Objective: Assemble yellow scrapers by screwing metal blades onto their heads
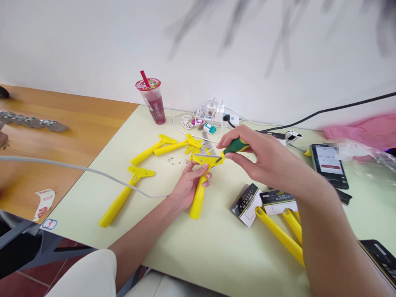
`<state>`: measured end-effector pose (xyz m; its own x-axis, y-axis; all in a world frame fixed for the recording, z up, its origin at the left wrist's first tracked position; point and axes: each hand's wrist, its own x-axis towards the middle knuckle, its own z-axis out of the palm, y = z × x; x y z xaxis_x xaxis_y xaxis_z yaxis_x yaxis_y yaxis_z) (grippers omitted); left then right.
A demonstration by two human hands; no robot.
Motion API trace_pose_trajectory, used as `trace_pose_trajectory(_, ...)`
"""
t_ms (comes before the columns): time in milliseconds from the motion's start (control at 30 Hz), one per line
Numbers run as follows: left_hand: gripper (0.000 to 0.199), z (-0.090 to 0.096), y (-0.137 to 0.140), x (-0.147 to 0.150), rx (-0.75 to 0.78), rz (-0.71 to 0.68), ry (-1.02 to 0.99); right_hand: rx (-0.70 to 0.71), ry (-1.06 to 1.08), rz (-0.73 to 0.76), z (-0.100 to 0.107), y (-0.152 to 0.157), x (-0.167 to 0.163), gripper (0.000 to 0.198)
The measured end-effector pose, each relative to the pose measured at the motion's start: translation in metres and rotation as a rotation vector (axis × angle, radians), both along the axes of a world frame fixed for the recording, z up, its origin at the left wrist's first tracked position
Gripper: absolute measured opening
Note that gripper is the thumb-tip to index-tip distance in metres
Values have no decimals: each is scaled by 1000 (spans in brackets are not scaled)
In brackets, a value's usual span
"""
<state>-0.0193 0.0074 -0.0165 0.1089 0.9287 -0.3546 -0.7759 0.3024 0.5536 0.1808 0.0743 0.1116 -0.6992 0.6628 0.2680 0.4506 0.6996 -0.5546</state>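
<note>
My left hand (pixel 188 185) is closed round the neck of a yellow scraper (pixel 199 198), its wide head turned away from me and a metal strip along the head's far edge. Between the fingers of my right hand (pixel 250 154) is the green and yellow handle of a screwdriver (pixel 235 146). The screwdriver's shaft slants down to the right end of the scraper head, where a screw hole sits. Small loose screws (pixel 173 161) lie just beyond my left hand. Several more yellow scraper handles (pixel 119 202) rest to the left and behind the held one.
A drink cup (pixel 156 105) with a red straw stands at the back, left of a power strip (pixel 213 111) with cables. Carded scrapers (pixel 281 235) lie at right, near a phone (pixel 329 165). A grey cable (pixel 93 168) crosses the left side. Another person's hand (pixel 3 138) shows far left.
</note>
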Motion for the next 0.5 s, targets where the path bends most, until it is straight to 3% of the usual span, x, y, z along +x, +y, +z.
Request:
trace_pose_trajectory(133, 46, 0, 0, -1, 3, 0, 4, 35, 14, -29, -6, 4, -3, 12)
trace_pose_trajectory(333, 45, 1, -4, 3, -2, -50, -3, 199, 11, -57, -13, 6, -5, 23)
trace_pose_trajectory(500, 43, 2, -7, 7, -4, -69, 6, 149, -46, -51, -10, 1, -8, 22)
